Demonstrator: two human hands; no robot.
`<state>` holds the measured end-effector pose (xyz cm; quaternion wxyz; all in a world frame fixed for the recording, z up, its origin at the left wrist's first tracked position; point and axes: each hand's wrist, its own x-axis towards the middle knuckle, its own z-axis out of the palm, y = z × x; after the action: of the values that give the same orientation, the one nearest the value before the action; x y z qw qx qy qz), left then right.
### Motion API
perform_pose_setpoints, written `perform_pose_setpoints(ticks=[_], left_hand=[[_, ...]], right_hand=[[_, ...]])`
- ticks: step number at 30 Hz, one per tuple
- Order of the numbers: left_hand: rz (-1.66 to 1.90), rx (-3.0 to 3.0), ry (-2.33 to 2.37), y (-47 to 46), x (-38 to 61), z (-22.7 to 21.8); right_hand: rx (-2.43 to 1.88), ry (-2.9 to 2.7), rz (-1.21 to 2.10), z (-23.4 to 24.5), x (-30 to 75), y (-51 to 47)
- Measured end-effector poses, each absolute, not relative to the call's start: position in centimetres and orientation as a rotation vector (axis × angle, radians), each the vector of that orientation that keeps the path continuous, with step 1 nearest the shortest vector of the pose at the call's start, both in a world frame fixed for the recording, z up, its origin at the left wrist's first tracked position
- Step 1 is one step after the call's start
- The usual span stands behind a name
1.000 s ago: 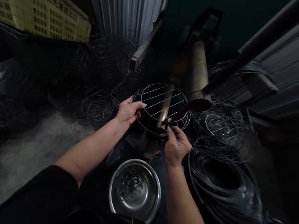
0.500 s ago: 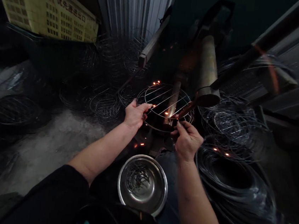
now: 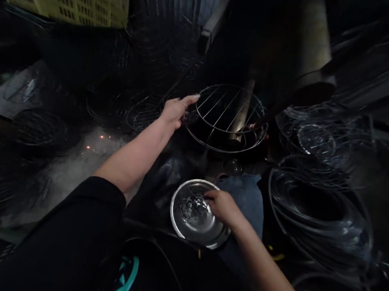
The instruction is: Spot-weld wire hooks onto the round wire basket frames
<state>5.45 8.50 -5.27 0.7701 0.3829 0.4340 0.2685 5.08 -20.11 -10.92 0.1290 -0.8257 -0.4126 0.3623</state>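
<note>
Hazards noted. Left hand (image 3: pixel 176 111) lies with fingers stretched flat over the 9 o'clock rim of the round wire rack (image 3: pixel 228 119), which sits tilted at 12 o'clock from the steel bowl (image 3: pixel 200 231). Whether the thumb closes beneath cannot be told. Right hand (image 3: pixel 222 206), fingers curled, dips among the bowl's loose wire pieces (image 3: pixel 190 207); a pinch cannot be confirmed. A light one-handed hold may let the rack slide. Sharp wire ends may prick bare fingertips. Glowing sparks (image 3: pixel 88 147) at 9 o'clock suggest burn risk.
</note>
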Motion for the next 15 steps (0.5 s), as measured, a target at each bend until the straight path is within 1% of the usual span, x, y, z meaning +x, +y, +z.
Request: perform_pose_setpoints(ticks=[2, 4, 7, 11, 15], left_hand=[[0.551, 0.940, 0.956, 8.5, 5.8, -5.4], [0.529, 0.985, 0.980, 7.9, 5.3, -5.4], [0.501, 0.952, 0.992, 6.7, 3.5, -5.1], [0.476, 0.886, 0.981, 5.4, 1.7, -4.7], [0.524, 0.827, 0.974, 4.9, 1.6, -4.6]], right_hand=[[-2.524, -1.146, 0.994, -11.1, 5.1, -20.2], [-2.546, -1.167, 1.000, -11.5, 4.9, -20.3], [-2.585, -1.213, 1.031, -12.5, 3.5, -20.1], [-2.726, -1.097, 0.924, -14.4, 1.1, -19.1], [-2.722, -1.107, 0.879, -15.2, 0.0, -18.2]])
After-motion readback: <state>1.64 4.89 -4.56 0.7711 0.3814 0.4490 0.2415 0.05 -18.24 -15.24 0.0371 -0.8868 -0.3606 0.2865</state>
